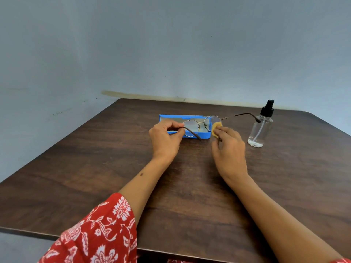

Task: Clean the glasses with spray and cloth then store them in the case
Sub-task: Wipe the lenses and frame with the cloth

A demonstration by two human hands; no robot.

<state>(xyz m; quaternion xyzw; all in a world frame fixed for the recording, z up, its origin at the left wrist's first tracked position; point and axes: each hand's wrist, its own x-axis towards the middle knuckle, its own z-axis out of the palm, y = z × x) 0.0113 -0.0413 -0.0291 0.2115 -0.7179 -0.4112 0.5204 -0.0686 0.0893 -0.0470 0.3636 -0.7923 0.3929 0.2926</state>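
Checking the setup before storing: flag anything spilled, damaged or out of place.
Nothing stands out. The spray bottle stands upright with no spill around it; the blue case lies open. The left hand holds the glasses while the right hand presses the yellow cloth against one lens.

Both forearms reach forward; left hand (166,138) pinches with curled fingers, right hand (228,147) pinches too, palm down.

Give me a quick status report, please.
Left hand pinching glasses at temple. Right hand rubbing cloth on lens. Case open, unobstructed.
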